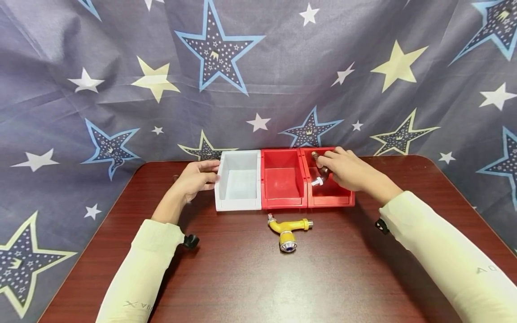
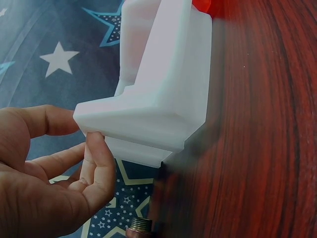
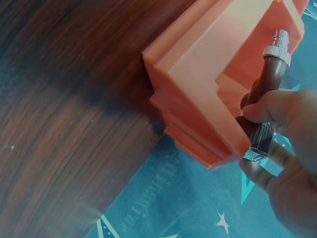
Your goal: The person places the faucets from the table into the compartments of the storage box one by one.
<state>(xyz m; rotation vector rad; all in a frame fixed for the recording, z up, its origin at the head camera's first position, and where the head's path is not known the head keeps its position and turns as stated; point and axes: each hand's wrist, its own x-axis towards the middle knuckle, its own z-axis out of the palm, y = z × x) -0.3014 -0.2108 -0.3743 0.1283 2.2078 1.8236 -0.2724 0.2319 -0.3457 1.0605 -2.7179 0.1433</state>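
Note:
My left hand point(image 1: 194, 179) is at the left side of a white plastic bin point(image 1: 239, 204); its thumb and fingers pinch the bin's rim, as the left wrist view shows. Held in my right hand point(image 1: 345, 168) is a dark brown faucet point(image 3: 267, 79) with a silvery nozzle. That faucet is tilted, in the opening of the right-hand red bin point(image 1: 331, 201); in the right wrist view my thumb and fingers curl round its body. On the table in front of the bins lies a yellow faucet point(image 1: 287, 227) with a silvery threaded end.
Between the white bin and the right red bin stands another red bin point(image 1: 284, 204), side by side with both. A threaded brass end point(image 2: 141, 225) shows at the left wrist view's bottom edge. Behind the dark wooden table point(image 1: 242, 278) hangs a star-patterned cloth point(image 1: 282, 89).

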